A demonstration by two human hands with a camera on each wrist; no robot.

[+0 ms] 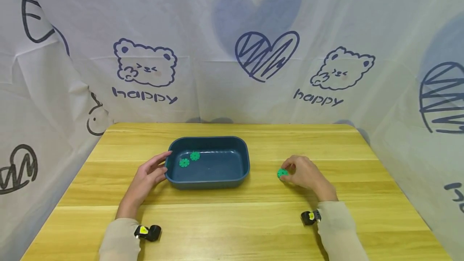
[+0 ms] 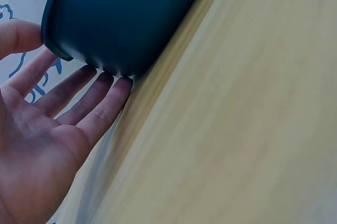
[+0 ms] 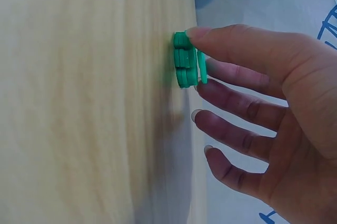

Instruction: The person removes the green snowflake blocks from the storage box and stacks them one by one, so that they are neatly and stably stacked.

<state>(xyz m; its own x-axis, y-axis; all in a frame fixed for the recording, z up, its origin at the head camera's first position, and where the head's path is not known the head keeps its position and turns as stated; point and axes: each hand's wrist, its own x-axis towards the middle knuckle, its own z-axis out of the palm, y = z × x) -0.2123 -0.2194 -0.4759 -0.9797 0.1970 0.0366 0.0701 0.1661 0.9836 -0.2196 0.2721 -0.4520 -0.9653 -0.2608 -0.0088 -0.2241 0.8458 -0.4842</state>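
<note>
A dark blue rectangular bin (image 1: 209,182) stands on the wooden table, left of the middle. Two flat green snowflake discs (image 1: 184,163) lie inside, toward its left end. My left hand (image 1: 146,176) is at that end, its fairly straight fingers touching the outer wall (image 2: 121,24), with the thumb by the rim. To the right of the bin, my right hand (image 1: 302,172) pinches green snowflake discs (image 1: 282,173) between thumb and fingers, close to the tabletop. In the right wrist view these discs (image 3: 184,61) look layered; the fingers partly hide them, and their exact number is unclear.
The light wooden tabletop (image 1: 232,224) extends around the bin and both hands. A white cloth (image 1: 206,83) with printed bears and hearts hangs behind and at the sides. Small black cameras (image 1: 154,233) sit on both wrists.
</note>
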